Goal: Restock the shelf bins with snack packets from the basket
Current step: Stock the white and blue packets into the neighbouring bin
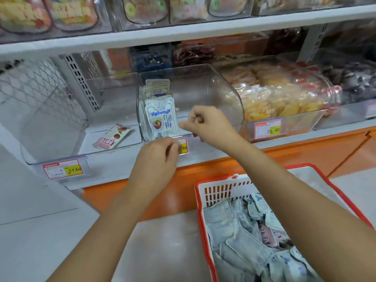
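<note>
A clear middle bin [223, 86] on the shelf holds a few white-and-blue snack packets [160, 119] standing upright at its left side. My right hand [205, 124] hovers at the bin's front with fingers curled and nothing visible in them; its thumb tip reaches the front packet's right edge. My left hand [159, 159] is just below, fingers curled in front of the bin's price tag [183, 146], with nothing seen in it. The red-and-white basket [215, 192] at lower right holds several pale blue packets [240, 237], partly hidden by my right forearm.
The clear bin on the left [61, 159] holds one pink-and-white packet [113, 136] lying flat. To the right stands a bin of yellow-orange snack bags [280, 98]. More filled bins line the upper shelf [183, 31]. An orange ledge [284, 151] runs below the shelf.
</note>
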`<state>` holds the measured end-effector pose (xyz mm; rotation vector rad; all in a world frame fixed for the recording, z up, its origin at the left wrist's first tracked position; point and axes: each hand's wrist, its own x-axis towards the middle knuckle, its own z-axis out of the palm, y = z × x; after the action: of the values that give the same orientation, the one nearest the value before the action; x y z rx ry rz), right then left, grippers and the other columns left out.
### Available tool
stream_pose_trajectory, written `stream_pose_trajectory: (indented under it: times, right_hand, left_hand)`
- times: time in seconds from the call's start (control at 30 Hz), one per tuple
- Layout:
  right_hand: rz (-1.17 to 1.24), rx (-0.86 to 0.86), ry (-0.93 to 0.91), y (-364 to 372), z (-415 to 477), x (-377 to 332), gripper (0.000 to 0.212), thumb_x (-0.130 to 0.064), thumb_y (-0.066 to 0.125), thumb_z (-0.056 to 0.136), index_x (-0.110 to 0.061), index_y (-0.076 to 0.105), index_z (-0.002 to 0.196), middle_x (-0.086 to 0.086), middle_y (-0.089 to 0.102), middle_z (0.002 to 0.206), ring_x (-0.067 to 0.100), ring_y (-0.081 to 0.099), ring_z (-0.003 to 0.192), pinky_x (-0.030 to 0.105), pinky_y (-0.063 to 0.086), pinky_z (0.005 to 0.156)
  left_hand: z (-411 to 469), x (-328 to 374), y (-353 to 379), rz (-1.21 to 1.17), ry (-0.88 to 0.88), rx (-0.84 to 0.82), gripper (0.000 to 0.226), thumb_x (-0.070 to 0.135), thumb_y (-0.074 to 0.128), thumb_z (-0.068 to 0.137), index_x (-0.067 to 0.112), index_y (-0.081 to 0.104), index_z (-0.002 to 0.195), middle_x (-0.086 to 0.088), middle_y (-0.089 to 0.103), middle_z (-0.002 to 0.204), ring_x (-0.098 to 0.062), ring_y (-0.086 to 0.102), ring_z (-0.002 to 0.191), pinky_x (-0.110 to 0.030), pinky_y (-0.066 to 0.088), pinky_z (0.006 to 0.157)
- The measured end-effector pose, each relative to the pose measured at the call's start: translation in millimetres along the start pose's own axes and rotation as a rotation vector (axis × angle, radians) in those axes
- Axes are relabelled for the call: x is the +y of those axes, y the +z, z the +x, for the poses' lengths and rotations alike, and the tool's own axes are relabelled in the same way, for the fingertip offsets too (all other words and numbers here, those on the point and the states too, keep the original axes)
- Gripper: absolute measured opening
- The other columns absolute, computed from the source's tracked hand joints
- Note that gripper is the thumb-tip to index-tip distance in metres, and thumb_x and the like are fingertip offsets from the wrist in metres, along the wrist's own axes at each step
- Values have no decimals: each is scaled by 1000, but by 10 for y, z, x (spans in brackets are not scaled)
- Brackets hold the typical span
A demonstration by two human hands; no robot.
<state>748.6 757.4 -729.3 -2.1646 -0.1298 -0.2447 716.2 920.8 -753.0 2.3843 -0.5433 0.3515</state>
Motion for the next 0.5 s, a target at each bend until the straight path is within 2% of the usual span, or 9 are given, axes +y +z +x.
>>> stream_pose_trajectory:
  times: [0.07,0.13,0.23,0.3,0.33,0.4,0.5]
  right_hand:
    - [24,-13,64,-46,-347,262,29,-29,71,84,-10,53,70,-3,50,53,9,46,50,25,41,54]
    - [-42,-66,186,-26,-670,676,34,-31,69,85,-12,50,66,0,49,58,13,46,55,24,40,55]
    - [-259,-253,426,100,-1198,1420,32,-31,66,88,-13,49,69,3,53,67,16,49,63,20,38,54]
    - [-331,-383,600,220,-1576,1889,21,-30,66,88,-13,55,85,4,61,84,18,57,76,17,40,59]
    - [-381,-444,680,282,-1749,2062,23,-31,67,86,-14,56,97,4,63,98,18,59,87,20,44,66]
    - [-473,-524,800,387,-2067,2291,45,-36,68,84,-12,50,116,9,54,127,21,55,111,26,44,82]
    - [-415,-427,881,470,-2317,2409,84,-49,67,83,-5,27,142,13,26,149,25,34,135,30,36,102]
  left_hand:
    - [-85,-10,177,251,-64,-332,32,27,46,96,7,68,83,-11,67,83,-25,60,79,-31,34,62]
    - [-234,31,371,420,-62,-575,33,28,46,96,6,64,81,-15,66,91,-27,60,84,-29,31,63]
    - [-497,152,635,390,-75,-837,28,20,41,100,3,63,99,-14,65,111,-28,60,100,-25,33,70]
    - [-670,164,780,361,-80,-957,27,13,38,100,3,61,108,-13,63,115,-29,59,104,-25,38,74]
    - [-734,135,849,354,-80,-1003,26,10,37,100,4,60,108,-13,63,115,-29,59,103,-27,42,78]
    - [-834,41,973,330,-91,-1061,22,5,36,98,4,58,98,-16,62,110,-30,58,99,-29,45,76]
    - [-883,-24,1096,329,-122,-1111,35,2,37,96,12,40,63,-12,54,77,-31,53,80,-23,31,54]
